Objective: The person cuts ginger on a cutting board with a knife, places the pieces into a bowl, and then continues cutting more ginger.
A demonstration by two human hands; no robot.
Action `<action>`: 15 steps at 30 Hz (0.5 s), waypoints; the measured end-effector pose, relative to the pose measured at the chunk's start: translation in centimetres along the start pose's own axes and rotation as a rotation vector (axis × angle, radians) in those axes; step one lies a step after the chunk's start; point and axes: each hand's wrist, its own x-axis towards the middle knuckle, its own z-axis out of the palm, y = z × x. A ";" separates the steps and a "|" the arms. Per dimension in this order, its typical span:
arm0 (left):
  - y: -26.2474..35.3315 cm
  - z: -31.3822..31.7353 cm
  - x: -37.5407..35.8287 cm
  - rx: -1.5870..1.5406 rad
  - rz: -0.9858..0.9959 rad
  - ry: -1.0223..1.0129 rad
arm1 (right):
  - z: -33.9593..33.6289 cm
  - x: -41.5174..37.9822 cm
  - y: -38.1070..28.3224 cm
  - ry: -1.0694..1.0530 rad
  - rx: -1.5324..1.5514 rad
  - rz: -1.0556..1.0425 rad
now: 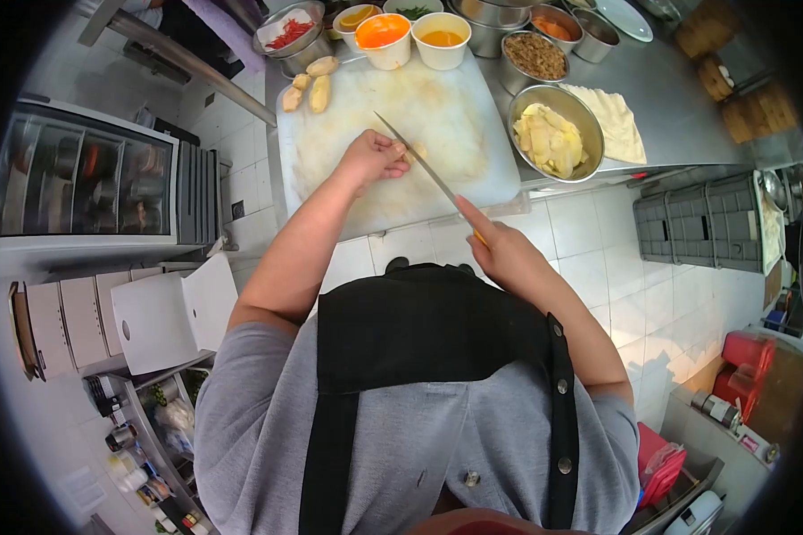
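My right hand is wrapped round the handle of a long kitchen knife, a bit of yellow handle showing under the fingers. Its blade points up and left over the white cutting board. My left hand is closed over the board, fingertips pinching a small pale yellow piece of ginger beside the blade. The fingers partly hide that piece. Several knobs of peeled ginger lie at the board's upper left corner. A steel bowl right of the board holds pale yellow peeled pieces.
Along the board's far edge stand white tubs of orange sauce and yellow liquid. A steel pot of brown mince and a folded cloth are at the right. A grey crate stands beyond the counter, a glass-door fridge at left.
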 end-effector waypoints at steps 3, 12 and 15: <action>0.0 0.1 0.1 0.000 -0.006 -0.003 | 0.6 2.4 -0.4 0.020 -0.022 -0.025; -0.5 0.1 0.2 0.004 0.006 0.033 | 0.2 0.9 -0.3 -0.032 0.005 0.009; -0.3 0.1 0.3 0.011 0.013 0.030 | 0.5 -0.2 1.0 -0.012 0.063 0.000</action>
